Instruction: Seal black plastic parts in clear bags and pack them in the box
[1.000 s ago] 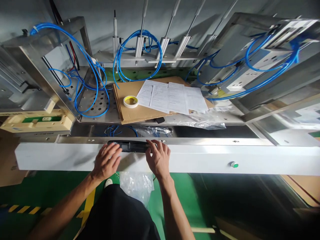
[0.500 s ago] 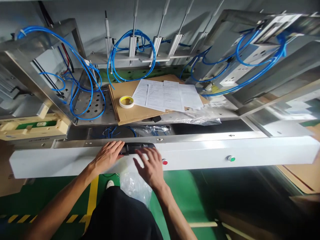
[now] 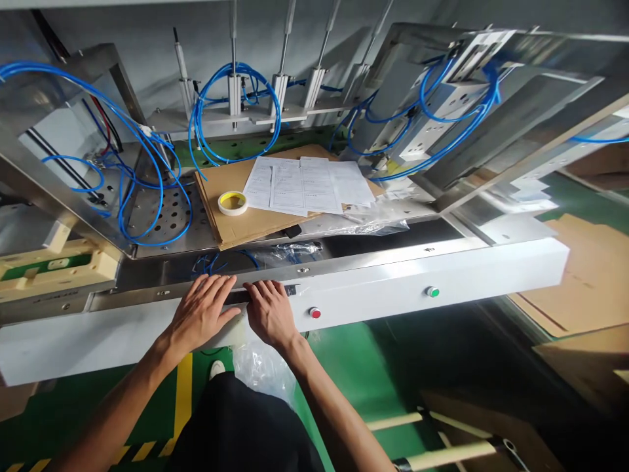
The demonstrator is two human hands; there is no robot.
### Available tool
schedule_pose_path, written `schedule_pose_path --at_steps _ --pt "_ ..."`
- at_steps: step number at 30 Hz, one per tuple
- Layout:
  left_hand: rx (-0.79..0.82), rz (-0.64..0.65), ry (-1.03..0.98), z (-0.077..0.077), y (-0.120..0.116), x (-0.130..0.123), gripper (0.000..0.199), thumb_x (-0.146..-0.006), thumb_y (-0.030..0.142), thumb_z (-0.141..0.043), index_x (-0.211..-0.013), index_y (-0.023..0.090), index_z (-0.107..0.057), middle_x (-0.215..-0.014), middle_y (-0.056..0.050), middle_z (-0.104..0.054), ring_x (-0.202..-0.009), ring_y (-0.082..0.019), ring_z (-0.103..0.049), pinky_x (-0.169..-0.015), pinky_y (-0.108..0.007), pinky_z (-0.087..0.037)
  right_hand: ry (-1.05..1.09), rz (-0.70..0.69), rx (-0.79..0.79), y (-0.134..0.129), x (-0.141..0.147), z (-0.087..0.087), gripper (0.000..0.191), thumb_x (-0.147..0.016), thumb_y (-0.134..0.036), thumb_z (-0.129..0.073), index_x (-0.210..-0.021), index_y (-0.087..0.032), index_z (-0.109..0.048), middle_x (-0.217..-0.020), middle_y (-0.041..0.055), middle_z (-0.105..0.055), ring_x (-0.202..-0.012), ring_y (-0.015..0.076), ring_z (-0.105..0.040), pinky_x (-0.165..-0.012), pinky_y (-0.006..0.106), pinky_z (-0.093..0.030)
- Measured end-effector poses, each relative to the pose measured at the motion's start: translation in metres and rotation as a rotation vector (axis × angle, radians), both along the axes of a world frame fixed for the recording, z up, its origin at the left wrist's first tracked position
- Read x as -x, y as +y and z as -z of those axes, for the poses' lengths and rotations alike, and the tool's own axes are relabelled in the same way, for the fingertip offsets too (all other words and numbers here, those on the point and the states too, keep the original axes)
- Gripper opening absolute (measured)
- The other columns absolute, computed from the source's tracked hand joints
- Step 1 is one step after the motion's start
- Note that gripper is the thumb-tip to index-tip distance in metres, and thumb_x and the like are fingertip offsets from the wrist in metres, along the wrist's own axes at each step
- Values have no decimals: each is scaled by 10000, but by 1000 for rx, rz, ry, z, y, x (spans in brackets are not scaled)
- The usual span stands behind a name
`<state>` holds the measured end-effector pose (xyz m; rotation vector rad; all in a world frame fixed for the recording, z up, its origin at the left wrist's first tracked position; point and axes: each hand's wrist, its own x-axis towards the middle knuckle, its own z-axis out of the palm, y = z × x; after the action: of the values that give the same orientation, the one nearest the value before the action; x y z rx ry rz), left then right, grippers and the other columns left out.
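A dark, flat piece (image 3: pixel 236 297) lies along the white front panel of the bench, mostly covered by my hands. My left hand (image 3: pixel 204 313) rests flat over its left end, fingers spread and thumb pointing right. Over its right part lies my right hand (image 3: pixel 271 314), fingers close together and curled down on it; whether they grip it is hidden. A clear plastic bag (image 3: pixel 263 370) hangs below the panel, under my hands.
Cardboard (image 3: pixel 216 219) bears paper sheets (image 3: pixel 299 187) and a tape roll (image 3: pixel 232 203). Blue hoses (image 3: pixel 196 124) loop around metal cylinders behind. A red button (image 3: pixel 315 313) and a green button (image 3: pixel 432 292) sit on the panel.
My right hand has come down onto the dark piece, its spread fingers now closer together. My left hand has slid further over the piece. The whole view has shifted to the right.
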<state>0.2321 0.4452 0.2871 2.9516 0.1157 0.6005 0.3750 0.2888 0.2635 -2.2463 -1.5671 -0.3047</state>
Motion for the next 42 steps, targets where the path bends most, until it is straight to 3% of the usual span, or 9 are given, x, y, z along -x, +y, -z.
schedule_pose_path --at_steps 13,16,20,24,27,30,33,37,42 --pt "99 5 119 34 21 -24 375 -933 377 -727 -1238 219 -579 -1217 -134 -701 -1105 -324 -678 -920 -453 -558 80 25 192 43 -31 -17 198 -914 -320 -542 -875 -199 -694 -964 102 -753 -890 224 -559 -838 420 -384" --pt "69 30 121 31 23 -26 290 -922 385 -740 -1118 213 -615 -1218 -134 -682 -1113 -328 -653 -918 -460 -567 81 41 156 36 -27 -16 248 -920 -322 -547 -1050 -195 -716 -1128 101 -765 -1017 229 -588 -961 430 -423" --pt "-35 34 155 26 24 -23 382 -926 445 -744 -1184 188 -628 -1147 -127 -680 -1071 -333 -643 -898 -470 -563 152 238 -124 5 -1 1 399 -979 -333 -495 -1338 -208 -615 -1237 112 -758 -1178 236 -605 -1061 448 -454" --pt "-68 71 153 24 24 -16 559 -909 395 -765 -1377 157 -573 -1170 -151 -695 -1081 -342 -661 -938 -480 -562 392 433 -318 -27 41 32 267 -993 -322 -491 -1111 -204 -699 -960 83 -784 -914 194 -686 -837 382 -548" --pt "-22 115 137 24 17 -9 672 -925 383 -714 -1499 113 -491 -1193 -189 -717 -1073 -358 -685 -920 -495 -581 573 424 -351 -35 67 43 327 -1007 -358 -479 -1199 -194 -687 -918 61 -811 -755 144 -702 -700 316 -589" --pt "242 206 140 24 -1 -1 560 -998 391 -583 -1501 153 -522 -1237 -186 -746 -1114 -345 -710 -971 -499 -595 923 390 -446 -34 81 36 430 -1023 -429 -427 -1330 -215 -638 -1060 74 -835 -789 138 -715 -698 302 -622" --pt "760 264 298 24 -25 8 417 -1058 459 -441 -1302 229 -689 -1185 -113 -794 -1124 -278 -742 -950 -381 -627 1145 390 -568 -39 89 20 426 -1021 -504 -403 -1212 -245 -682 -1039 41 -799 -866 148 -678 -814 322 -615" --pt "1307 112 563 26 -58 22 530 -1023 603 -466 -1239 206 -742 -1266 -91 -788 -1292 -286 -689 -1057 -345 -598 1243 491 -636 -66 104 -2 485 -1001 -606 -392 -1122 -239 -685 -1083 41 -721 -995 155 -619 -1003 330 -537" --pt "1568 -90 621 53 -105 33 497 -917 640 -660 -1155 218 -771 -1292 -77 -779 -1339 -326 -654 -1134 -401 -563 1299 528 -644 -115 117 -12 631 -971 -724 -276 -1098 -266 -692 -1047 44 -654 -1024 187 -568 -1051 378 -504"
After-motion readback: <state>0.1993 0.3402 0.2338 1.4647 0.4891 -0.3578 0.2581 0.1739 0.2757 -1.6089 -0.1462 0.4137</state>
